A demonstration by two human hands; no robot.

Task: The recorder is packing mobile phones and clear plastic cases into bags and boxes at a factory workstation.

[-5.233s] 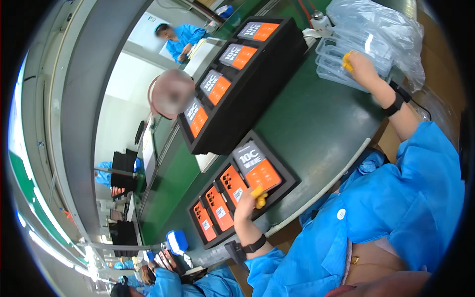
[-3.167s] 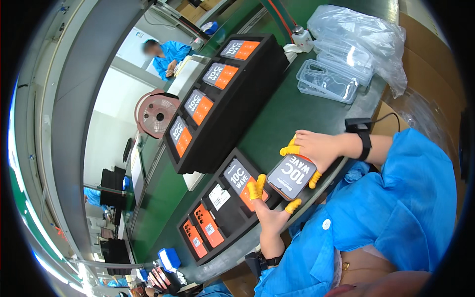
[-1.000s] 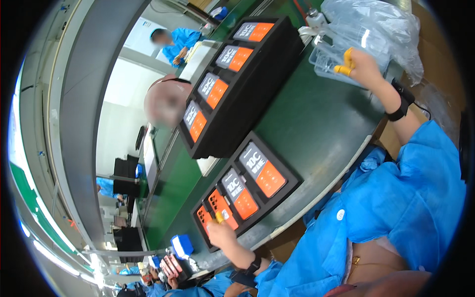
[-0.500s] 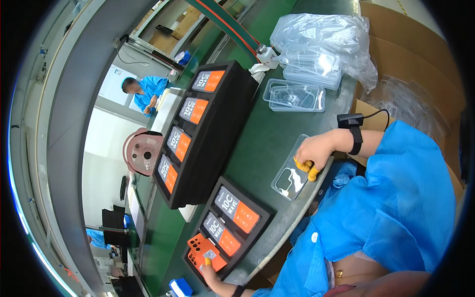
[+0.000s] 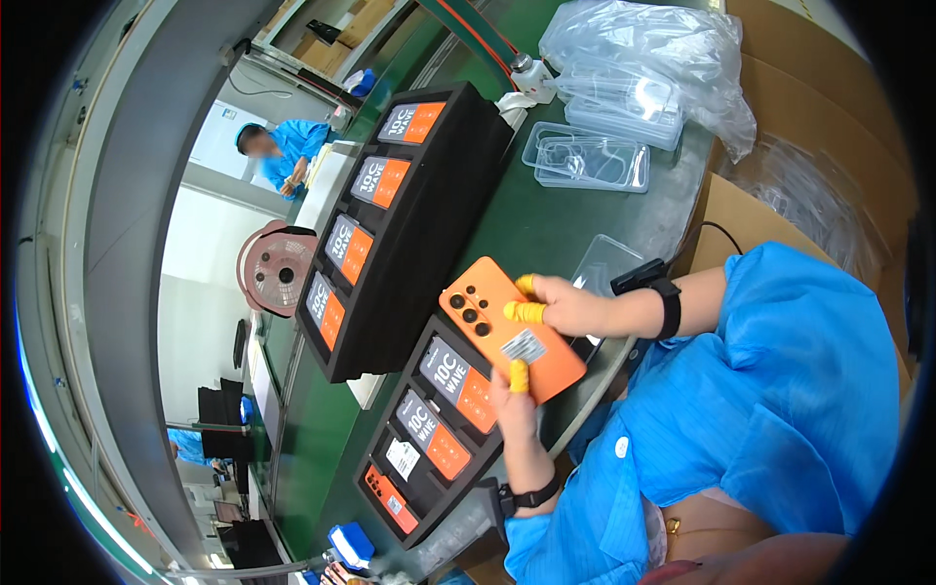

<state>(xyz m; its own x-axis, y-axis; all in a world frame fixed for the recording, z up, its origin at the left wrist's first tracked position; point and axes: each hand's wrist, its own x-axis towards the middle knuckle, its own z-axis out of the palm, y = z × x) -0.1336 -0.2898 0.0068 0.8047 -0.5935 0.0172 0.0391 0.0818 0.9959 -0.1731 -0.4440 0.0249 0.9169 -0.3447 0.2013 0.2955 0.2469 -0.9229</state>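
An orange smartphone (image 5: pixel 495 336) is held between both hands, tilted, its back with dark camera lenses and a white label facing up. My right hand (image 5: pixel 573 308) grips its right edge with yellow-covered fingers. At the lower edge, my left hand (image 5: pixel 516 400) holds it with a yellow-covered finger on the back. Below lies a black foam tray (image 5: pixel 441 515) with two phones (image 5: pixel 456 385) with grey-and-orange fronts, a white label (image 5: pixel 402 458) and an orange phone back (image 5: pixel 391 501). A clear plastic case (image 5: pixel 606 258) lies partly hidden behind my right wrist.
A taller stack of black foam trays (image 5: pixel 409 244) holding several phones stands beyond. Clear cases (image 5: pixel 590 166) and a plastic bag (image 5: pixel 648 44) sit at the far right, beside a cardboard box (image 5: pixel 751 210). A fan (image 5: pixel 278 268) and a co-worker (image 5: pixel 283 151) are across the bench.
My left hand has lifted the orange smartphone from the foam tray, moving it up and right. My right hand has left the clear case and now grips the phone too.
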